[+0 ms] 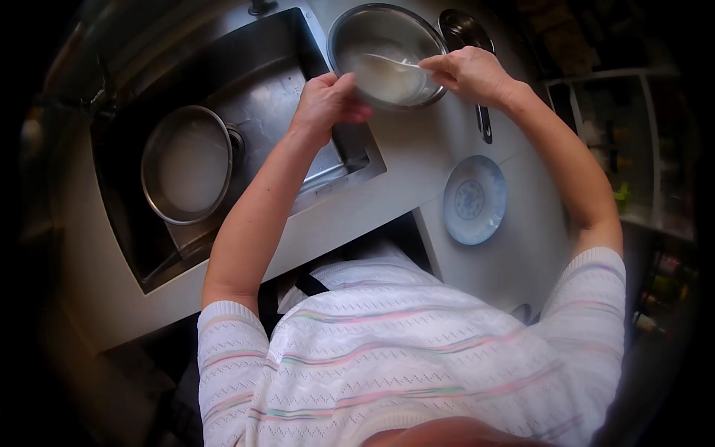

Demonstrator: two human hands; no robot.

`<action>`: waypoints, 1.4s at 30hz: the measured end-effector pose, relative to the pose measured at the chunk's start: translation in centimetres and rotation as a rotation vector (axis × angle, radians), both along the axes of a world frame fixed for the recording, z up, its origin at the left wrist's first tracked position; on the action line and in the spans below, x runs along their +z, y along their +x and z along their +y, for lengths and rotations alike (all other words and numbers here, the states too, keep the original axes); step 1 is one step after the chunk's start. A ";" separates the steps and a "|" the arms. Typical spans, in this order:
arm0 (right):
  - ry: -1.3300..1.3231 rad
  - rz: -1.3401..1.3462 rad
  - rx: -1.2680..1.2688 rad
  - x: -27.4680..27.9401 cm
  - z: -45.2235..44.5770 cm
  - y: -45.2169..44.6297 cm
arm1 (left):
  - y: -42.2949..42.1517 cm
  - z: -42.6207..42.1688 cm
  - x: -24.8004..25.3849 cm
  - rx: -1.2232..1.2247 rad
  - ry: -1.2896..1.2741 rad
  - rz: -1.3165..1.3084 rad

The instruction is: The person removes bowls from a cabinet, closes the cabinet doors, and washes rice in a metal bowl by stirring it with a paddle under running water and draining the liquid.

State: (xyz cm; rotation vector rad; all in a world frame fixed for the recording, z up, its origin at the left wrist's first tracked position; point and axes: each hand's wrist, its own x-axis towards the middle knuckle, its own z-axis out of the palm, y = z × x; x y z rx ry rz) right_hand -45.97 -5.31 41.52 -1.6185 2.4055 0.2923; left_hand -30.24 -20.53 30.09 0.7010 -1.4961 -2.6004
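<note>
Dim kitchen; smooth pale tabletop (402, 149) wrapping around the sink and spreading right. Set into it, on the left: rectangular grey metal sink (261, 93), shiny floor. At the sink's right side, near the far corner: deep round silvery metal bowl (346, 37), cloudy whitish contents inside; resting on the tabletop or lifted just over it, cannot tell. In the sink, toward the left: second round metal container (153, 164), also with whitish contents, touched by neither hand. Nearer the tabletop's front, well apart from both hands: round white plate with blue pattern (477, 220). Just beside the first bowl, partly behind the right hand: long-handled shiny metal ladle (463, 30).

Grasping the bowl's near-left rim with the left hand (325, 104), some fingers hidden. Pinching with the right hand (477, 78) the handle of a small white spoon (398, 64), head over or in the whitish contents; depth unreadable.

Step in hand, by judgement: stirring or scooping inside the bowl, spoon already in position. Next move likely calling for a steady left-side hold on the rim, a light spoon grip, and strokes kept below rim level. Probably runny contents, easy to slop over if tipped.
</note>
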 end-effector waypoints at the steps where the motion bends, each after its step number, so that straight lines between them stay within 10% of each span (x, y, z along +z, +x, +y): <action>1: -0.037 -0.026 0.022 0.6 0.5 0.2 | 0.0 0.0 -0.1 0.000 0.002 0.000; 34: -0.463 -0.161 0.132 -2.9 1.6 3.1 | 4.5 -5.8 3.5 0.468 -0.349 -0.197; 42: -0.839 -1.010 -0.179 -9.1 2.1 6.2 | 12.8 -8.3 6.0 0.629 -0.594 -0.319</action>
